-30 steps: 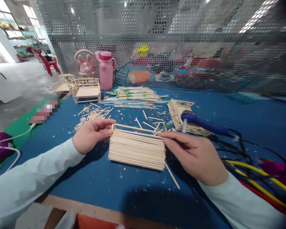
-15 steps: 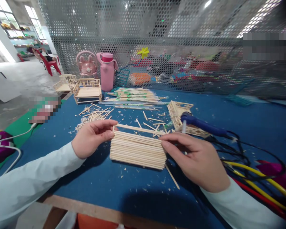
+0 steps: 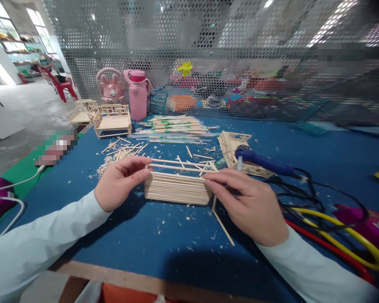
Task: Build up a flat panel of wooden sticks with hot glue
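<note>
In the head camera view, a person in pale blue sleeves holds a slatted wooden panel (image 3: 177, 191) of thin round sticks above a blue tabletop (image 3: 129, 248). The left hand (image 3: 123, 183) pinches the panel's far left corner between thumb and fingertips; the right hand (image 3: 251, 204) pinches its far right corner, thumb against the bent index finger. At the panel's far edge, 2 slender rails (image 3: 180, 167) stretch between the hands, gaps showing between them.

A loose stick (image 3: 225, 231) lies on the near right side of the panel. Beyond the panel to the left sit a heap of stick offcuts (image 3: 123, 153) and 2 miniature wooden benches (image 3: 113, 122), with a pink bottle (image 3: 138, 99) just beside the nearer bench. Straight beyond the panel lies a pile of sticks (image 3: 177, 124) with green-marked wrapping, backed by a perforated metal screen (image 3: 177, 33). To the panel's far right, a blue glue gun (image 3: 265, 162) rests by a tilted wooden piece (image 3: 230, 149); yellow cable (image 3: 366, 246) and black cords (image 3: 312, 198) lie to the panel's right. Well beyond the panel at far left stands a red chair (image 3: 61, 86).
</note>
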Demonstrator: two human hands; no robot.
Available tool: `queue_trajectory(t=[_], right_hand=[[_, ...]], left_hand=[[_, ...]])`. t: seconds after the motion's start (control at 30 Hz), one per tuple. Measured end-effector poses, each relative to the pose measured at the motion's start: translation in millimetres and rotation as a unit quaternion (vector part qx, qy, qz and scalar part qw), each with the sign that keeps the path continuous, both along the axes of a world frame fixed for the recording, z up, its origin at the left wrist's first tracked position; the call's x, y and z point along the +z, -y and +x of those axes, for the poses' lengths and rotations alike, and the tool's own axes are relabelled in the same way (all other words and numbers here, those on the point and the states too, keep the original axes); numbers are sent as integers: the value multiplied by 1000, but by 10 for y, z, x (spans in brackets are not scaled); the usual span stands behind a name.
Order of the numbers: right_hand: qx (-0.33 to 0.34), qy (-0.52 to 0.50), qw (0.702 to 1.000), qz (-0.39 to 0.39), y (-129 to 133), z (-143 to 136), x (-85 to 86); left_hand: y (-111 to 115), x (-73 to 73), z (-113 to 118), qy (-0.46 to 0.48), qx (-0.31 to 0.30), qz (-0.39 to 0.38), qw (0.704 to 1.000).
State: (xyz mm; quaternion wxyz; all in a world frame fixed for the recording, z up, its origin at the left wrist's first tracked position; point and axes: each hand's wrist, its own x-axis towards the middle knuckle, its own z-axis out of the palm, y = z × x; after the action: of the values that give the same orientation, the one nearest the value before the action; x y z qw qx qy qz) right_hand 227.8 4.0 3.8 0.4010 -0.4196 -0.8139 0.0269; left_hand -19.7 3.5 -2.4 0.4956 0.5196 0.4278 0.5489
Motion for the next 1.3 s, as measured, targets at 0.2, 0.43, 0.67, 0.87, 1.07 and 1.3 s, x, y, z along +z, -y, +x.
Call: queue_trajectory(t=[0.2, 0.43, 0.67, 0.87, 1.07, 1.3], right_hand=[[-18, -79, 990, -111, 25, -16, -2], [5, -214, 951, -222, -12, 0, -73], [80, -286, 913, -281, -13, -6, -50], [68, -369, 844, -383, -70, 2, -31], [63, -372, 844, -381, -60, -1, -14], [35, -372, 849, -374, -39, -12, -17]], left_hand=[[-11, -8, -3, -4, 20, -8, 1000], [4, -40, -19, -13, 23, -12, 1000], [33, -17, -15, -31, 25, -22, 999], [4, -17, -23, -17, 3, -24, 1000], [26, -17, -41, -25, 4, -20, 999], [36, 12, -18, -40, 15, -20, 999]])
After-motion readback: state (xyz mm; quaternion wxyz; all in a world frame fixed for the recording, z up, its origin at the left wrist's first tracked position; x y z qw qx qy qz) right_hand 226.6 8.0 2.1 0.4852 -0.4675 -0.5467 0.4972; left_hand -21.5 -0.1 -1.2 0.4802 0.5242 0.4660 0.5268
